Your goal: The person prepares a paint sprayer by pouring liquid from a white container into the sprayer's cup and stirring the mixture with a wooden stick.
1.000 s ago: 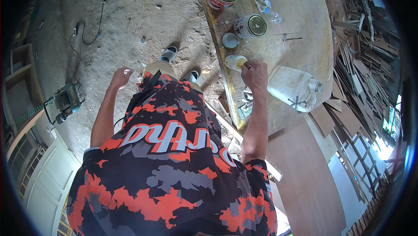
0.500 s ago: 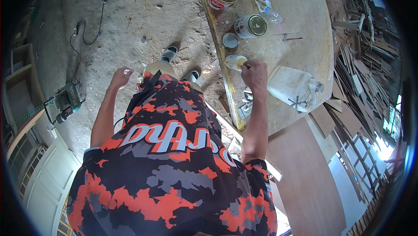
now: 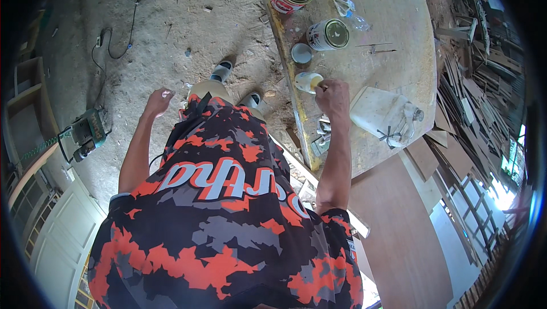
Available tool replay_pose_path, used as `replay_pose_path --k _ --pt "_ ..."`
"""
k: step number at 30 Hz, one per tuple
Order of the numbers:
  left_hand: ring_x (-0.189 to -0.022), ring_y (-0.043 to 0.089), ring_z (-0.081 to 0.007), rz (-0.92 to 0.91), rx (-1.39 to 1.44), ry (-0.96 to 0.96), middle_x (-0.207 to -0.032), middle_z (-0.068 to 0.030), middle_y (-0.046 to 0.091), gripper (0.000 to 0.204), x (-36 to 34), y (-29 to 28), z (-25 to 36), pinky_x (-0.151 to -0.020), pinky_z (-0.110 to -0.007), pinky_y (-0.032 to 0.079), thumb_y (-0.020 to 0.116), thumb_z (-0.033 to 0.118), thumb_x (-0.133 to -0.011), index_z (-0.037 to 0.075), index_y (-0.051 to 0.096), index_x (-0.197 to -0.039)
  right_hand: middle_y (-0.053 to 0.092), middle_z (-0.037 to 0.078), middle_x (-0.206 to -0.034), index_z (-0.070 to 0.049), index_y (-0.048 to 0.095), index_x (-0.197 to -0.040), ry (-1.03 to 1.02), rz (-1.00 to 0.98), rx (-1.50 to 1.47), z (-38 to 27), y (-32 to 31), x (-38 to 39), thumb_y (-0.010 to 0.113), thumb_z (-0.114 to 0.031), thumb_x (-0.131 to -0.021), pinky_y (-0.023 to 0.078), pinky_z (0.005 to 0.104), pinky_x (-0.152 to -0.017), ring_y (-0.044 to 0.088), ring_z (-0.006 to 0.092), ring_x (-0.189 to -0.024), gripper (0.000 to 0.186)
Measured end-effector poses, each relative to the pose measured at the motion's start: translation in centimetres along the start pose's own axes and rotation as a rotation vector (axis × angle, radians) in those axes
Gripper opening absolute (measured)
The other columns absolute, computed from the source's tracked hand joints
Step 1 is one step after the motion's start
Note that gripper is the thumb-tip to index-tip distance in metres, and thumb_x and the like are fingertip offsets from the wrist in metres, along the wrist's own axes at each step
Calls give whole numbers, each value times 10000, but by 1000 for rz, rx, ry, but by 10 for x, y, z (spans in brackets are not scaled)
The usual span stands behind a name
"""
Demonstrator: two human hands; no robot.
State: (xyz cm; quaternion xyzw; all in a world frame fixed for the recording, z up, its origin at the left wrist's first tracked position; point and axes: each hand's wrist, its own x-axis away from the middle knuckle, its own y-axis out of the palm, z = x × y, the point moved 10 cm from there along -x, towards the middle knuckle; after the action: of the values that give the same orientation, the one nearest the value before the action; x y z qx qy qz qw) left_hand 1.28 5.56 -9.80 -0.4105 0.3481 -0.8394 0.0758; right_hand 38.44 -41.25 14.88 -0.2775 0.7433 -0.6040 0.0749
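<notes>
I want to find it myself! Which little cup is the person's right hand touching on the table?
Look at the big round wooden table and find its near edge, where the right hand reaches. The small cream-coloured cup sits right at the fingertips. It is the nearest container to the hand, paler and smaller than the open tin can beyond it, and taller than the flat white lid beside it.

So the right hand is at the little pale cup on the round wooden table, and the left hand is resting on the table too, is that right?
Not quite. The head view shows the right hand at the small pale cup on the round wooden table, but the left hand is not on the table: it hangs free over the dusty floor, holding nothing.
</notes>
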Motion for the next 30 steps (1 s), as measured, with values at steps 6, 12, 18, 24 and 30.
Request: replay_pose_path --k 6,12,18,24,30 --pt "-1252 721 -373 -21 39 -24 -1305 -216 766 489 1 -2 -1 -1070 -447 550 694 463 -1053 39 767 -1284 766 239 -900 -37 829 -927 94 64 19 4 -7 1 716 -156 -883 588 514 -812 748 448 -857 170" --pt "-1241 728 -369 -31 42 -11 -1287 -223 771 479 -3 0 -6 -1060 -450 555 698 454 -1051 34 772 -1268 767 248 -909 -32 838 -953 96 120 -15 0 -17 -1 726 -159 -887 594 514 -806 758 442 -858 182" --pt "-1219 739 -370 -2 21 15 -1259 -222 781 468 -1 -5 4 -1045 -448 558 693 442 -1057 28 770 -1262 775 254 -945 -40 849 -984 104 98 -120 2 -12 -1 760 -143 -864 602 495 -823 770 425 -877 181" --pt "-1223 737 -371 -31 26 -4 -1269 -225 778 469 1 -3 1 -1046 -446 558 691 417 -1061 7 752 -1280 775 254 -945 -30 842 -982 100 33 -221 0 -6 0 759 -140 -861 599 495 -819 764 431 -867 184" --pt "-1233 734 -365 -25 -6 24 -1287 -226 772 422 3 -1 3 -1059 -448 559 670 369 -1072 15 748 -1289 769 261 -935 -18 833 -955 167 -37 -162 6 0 3 742 -151 -865 598 499 -820 760 437 -868 184"
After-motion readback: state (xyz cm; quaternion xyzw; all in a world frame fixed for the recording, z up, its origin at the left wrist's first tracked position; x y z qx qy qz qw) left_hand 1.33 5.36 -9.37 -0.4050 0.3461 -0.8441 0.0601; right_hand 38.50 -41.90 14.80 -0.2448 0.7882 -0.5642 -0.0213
